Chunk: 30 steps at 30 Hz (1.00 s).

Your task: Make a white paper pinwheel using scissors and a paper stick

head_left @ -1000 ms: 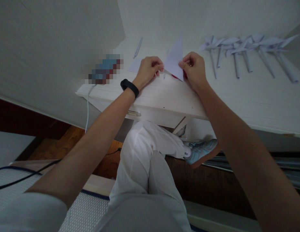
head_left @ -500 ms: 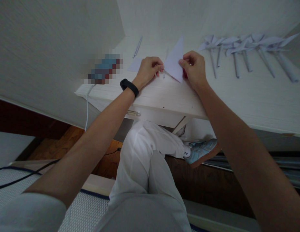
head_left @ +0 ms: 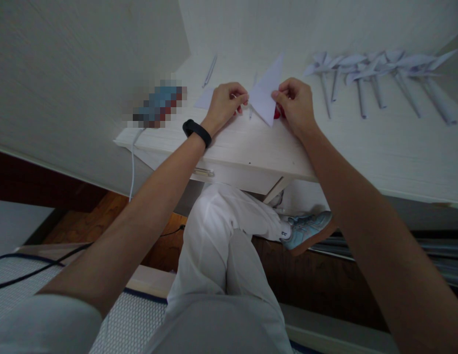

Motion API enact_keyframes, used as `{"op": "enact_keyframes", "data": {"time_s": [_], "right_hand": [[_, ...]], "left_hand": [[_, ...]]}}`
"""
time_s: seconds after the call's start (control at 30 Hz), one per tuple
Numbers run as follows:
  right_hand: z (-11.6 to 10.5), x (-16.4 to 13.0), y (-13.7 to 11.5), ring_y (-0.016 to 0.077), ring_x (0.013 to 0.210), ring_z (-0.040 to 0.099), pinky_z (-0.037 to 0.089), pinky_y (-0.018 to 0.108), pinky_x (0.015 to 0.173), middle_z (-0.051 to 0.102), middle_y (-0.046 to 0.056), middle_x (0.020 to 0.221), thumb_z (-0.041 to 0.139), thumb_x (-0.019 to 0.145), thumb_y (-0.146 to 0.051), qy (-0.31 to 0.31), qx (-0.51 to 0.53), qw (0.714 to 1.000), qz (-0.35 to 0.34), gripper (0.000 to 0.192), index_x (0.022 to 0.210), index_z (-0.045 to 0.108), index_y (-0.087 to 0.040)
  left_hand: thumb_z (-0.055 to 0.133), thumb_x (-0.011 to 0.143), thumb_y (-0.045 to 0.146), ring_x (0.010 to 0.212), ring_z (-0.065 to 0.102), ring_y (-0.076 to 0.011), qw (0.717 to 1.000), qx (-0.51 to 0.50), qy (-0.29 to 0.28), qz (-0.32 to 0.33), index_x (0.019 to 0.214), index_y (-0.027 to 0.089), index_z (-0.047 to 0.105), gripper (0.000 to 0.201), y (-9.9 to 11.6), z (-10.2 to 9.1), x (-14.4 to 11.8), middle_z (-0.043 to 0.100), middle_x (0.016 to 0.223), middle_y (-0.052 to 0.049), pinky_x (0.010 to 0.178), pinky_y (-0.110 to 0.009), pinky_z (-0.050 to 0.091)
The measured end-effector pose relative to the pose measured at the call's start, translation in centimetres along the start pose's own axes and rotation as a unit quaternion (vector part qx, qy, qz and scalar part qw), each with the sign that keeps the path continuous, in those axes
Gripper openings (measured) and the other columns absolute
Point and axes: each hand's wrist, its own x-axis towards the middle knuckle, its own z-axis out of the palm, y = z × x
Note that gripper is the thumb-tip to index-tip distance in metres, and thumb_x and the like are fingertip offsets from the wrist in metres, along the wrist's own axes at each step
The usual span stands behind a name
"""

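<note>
A folded triangular sheet of white paper is held up over the white desk between my two hands. My left hand, with a black band on the wrist, has thumb and forefinger pinched at the paper's left corner. My right hand grips the right edge between thumb and fingers. Under the right fingers shows a small red thing, mostly hidden. Behind the triangle, a thin clear pen-like stick lies partly covered. Another piece of white paper lies flat beside my left hand.
Several white paper pinwheels with rolled paper sticks lie in a row on the right. A pen lies at the back left. A blurred-out device with a white cable sits near the desk's left edge.
The paper triangle has turned slightly, its lower corner shifting left and its top tip right. More of the red thing shows under my right hand. Both hands have barely moved.
</note>
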Motion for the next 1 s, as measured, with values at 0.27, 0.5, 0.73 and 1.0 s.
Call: {"op": "enact_keyframes", "data": {"time_s": [0.27, 0.5, 0.73, 1.0], "right_hand": [[-0.2, -0.6, -1.4, 0.0138, 0.053, 0.041, 0.03, 0.03, 0.053, 0.045, -0.003, 0.054, 0.055, 0.084, -0.031, 0.013, -0.046, 0.998, -0.032, 0.03, 0.056, 0.046, -0.025], [-0.4, -0.6, -1.6, 0.0151, 0.055, 0.042, 0.03, 0.032, 0.055, 0.044, -0.002, 0.053, 0.054, 0.084, -0.03, 0.008, -0.081, 0.995, -0.052, 0.033, 0.053, 0.044, -0.025], [-0.4, -0.7, -1.6, 0.0167, 0.058, 0.042, 0.031, 0.033, 0.055, 0.045, -0.001, 0.055, 0.053, 0.083, -0.032, 0.005, -0.071, 0.995, -0.065, 0.032, 0.053, 0.044, -0.027], [-0.3, -0.7, -1.8, 0.0167, 0.054, 0.039, 0.025, 0.032, 0.05, 0.034, 0.0, 0.051, 0.051, 0.084, -0.042, 0.023, -0.072, 0.995, -0.066, 0.044, 0.049, 0.032, -0.025]], "left_hand": [[0.057, 0.076, 0.016, 0.051, 0.049, -0.0078, 1.0, -0.01, 0.004, -0.005, 0.064, 0.021, 0.057, 0.014, 0.3, 0.2, -0.2, 0.061, 0.066, 0.002, 0.049, -0.025, 0.036], [0.056, 0.081, 0.016, 0.054, 0.044, -0.0065, 0.999, -0.022, -0.012, -0.035, 0.067, 0.02, 0.056, 0.014, 0.5, 0.0, -0.4, 0.063, 0.068, 0.003, 0.052, -0.023, 0.033], [0.055, 0.083, 0.013, 0.053, 0.045, -0.0053, 0.999, -0.04, -0.024, -0.015, 0.069, 0.016, 0.056, 0.014, 0.2, 0.1, -0.3, 0.059, 0.069, 0.002, 0.05, -0.022, 0.034], [0.056, 0.083, 0.012, 0.053, 0.049, -0.0064, 0.997, -0.031, -0.068, 0.004, 0.069, 0.016, 0.055, 0.015, 0.2, 0.1, -0.3, 0.058, 0.067, 0.001, 0.049, -0.024, 0.035]]}}
